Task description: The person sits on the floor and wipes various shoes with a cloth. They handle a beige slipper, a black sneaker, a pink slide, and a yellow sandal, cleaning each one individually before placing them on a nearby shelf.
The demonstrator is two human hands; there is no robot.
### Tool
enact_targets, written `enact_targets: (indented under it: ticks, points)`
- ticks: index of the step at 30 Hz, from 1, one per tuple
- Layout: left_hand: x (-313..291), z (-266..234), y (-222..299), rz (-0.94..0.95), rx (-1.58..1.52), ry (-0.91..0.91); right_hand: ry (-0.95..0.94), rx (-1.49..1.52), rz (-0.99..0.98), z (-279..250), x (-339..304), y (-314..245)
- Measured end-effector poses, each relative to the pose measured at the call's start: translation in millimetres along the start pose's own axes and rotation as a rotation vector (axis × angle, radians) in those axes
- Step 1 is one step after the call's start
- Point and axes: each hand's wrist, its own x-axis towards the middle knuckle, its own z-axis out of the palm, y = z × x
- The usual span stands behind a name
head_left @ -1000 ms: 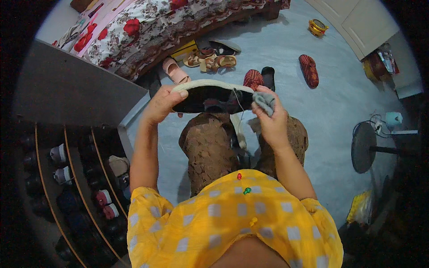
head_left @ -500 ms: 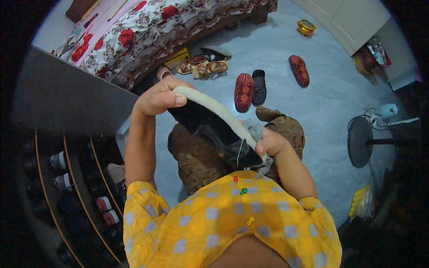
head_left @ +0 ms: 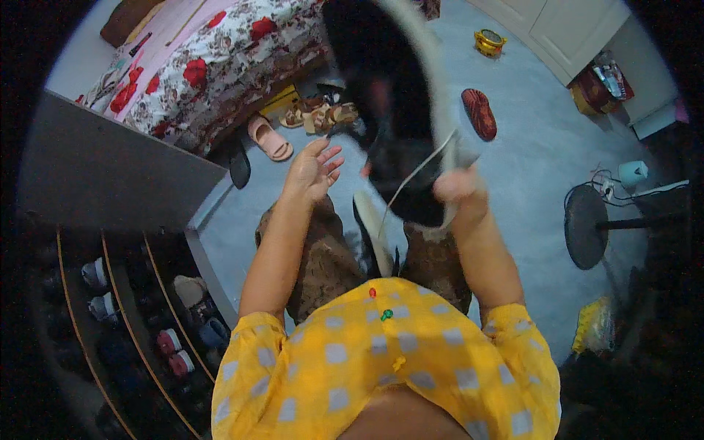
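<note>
A large black shoe [head_left: 389,81] with a thick off-white edge is raised in front of me, blurred by motion. My right hand [head_left: 460,189] grips its near end by the pale edge. From that end a thin white cord [head_left: 416,174] dangles in a loose curve. To the left, my left hand [head_left: 314,173] is empty, palm turned up and fingers apart, clear of the shoe's near end. Between my knees, a second black shoe with an off-white edge [head_left: 372,227] shows in part below the raised one.
Pink slipper [head_left: 270,138] and brown sandals [head_left: 319,116] lie beside the flowered bed [head_left: 235,59]. A red patterned slipper [head_left: 479,114] is on the floor to the right. Left stands a shoe rack [head_left: 121,315]; right, a round black base with a pole [head_left: 585,227] and cables.
My left hand has let go of the shoe's far end and come back toward me, opening. The right hand has swung the shoe up and away, uncovering the other shoe between my knees.
</note>
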Motion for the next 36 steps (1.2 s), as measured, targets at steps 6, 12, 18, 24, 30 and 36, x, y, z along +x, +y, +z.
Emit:
enact_targets:
  ticks: [6,12,18,24,30,36]
  points:
    - [-11,29,-38,0.073,0.447,0.188,0.148,0.183,-0.252,70,31,-90]
    - [-17,57,-40,-0.26,0.25,-0.098,0.083,0.182,-0.401,54,54,-115]
    - [8,58,-80,-0.668,-0.104,-0.238,-0.079,0.19,-0.325,70,65,-121]
    - [-6,68,-88,-0.577,-0.059,-0.477,-0.102,0.173,-0.301,79,63,-134]
    - [-10,67,-75,-0.45,-0.165,-0.592,-0.037,0.084,-0.31,82,36,-146]
    - [-14,74,-48,0.162,0.011,-0.528,0.439,-0.691,-0.32,39,17,-93]
